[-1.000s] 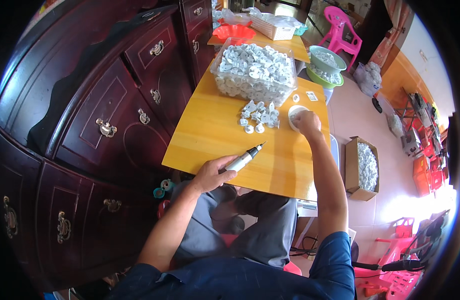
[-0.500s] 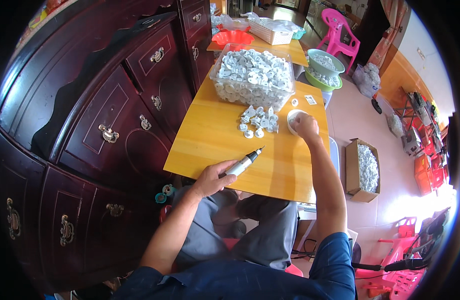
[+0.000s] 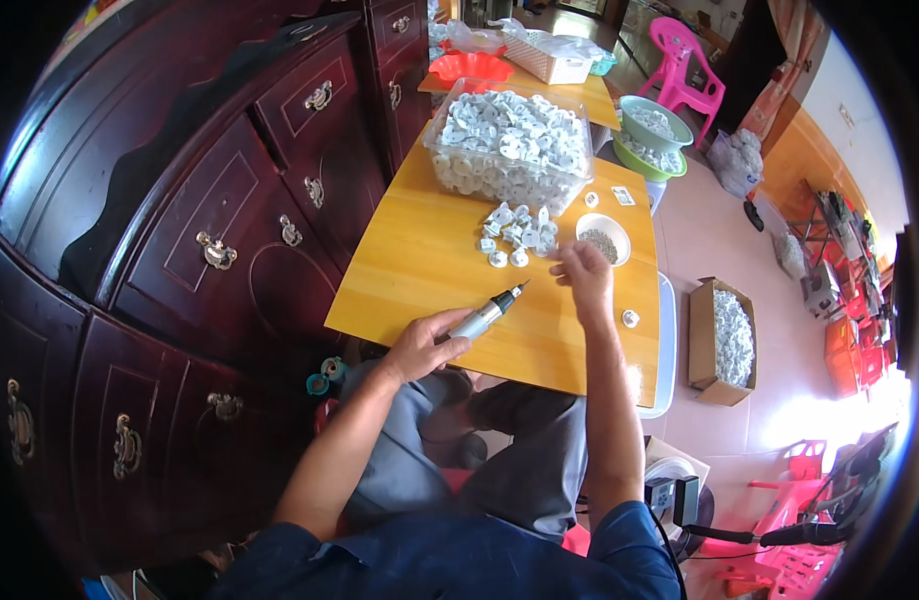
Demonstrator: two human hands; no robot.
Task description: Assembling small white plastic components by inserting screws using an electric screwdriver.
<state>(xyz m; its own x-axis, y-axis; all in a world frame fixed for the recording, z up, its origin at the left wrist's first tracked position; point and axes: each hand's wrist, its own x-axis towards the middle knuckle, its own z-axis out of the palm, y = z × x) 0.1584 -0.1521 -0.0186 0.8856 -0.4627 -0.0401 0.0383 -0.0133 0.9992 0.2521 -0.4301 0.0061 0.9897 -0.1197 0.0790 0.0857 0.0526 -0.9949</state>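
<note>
My left hand [image 3: 418,346] is wrapped round a silver and black electric screwdriver [image 3: 480,318] over the table's near edge; its bit points up and to the right. My right hand [image 3: 588,280] has its fingertips pinched together just left of a small white bowl [image 3: 626,226] of tiny metal pieces, possibly screws. Whatever lies between those fingertips is too small to make out. Beside the fingertips lies a loose pile of small white plastic parts [image 3: 520,228]. One more white part [image 3: 631,318] sits alone to the right of my right wrist.
A clear plastic bin [image 3: 515,185] heaped with white parts stands at the back of the yellow table [image 3: 400,270]. Dark wooden drawers [image 3: 200,240] run along the left. On the floor at right is a cardboard box [image 3: 702,345] of white parts. Stacked basins [image 3: 670,140] stand beyond.
My right hand has come out of the white bowl and moved left and nearer, uncovering the metal pieces. The lone white part at right is now uncovered. My left hand still holds the screwdriver.
</note>
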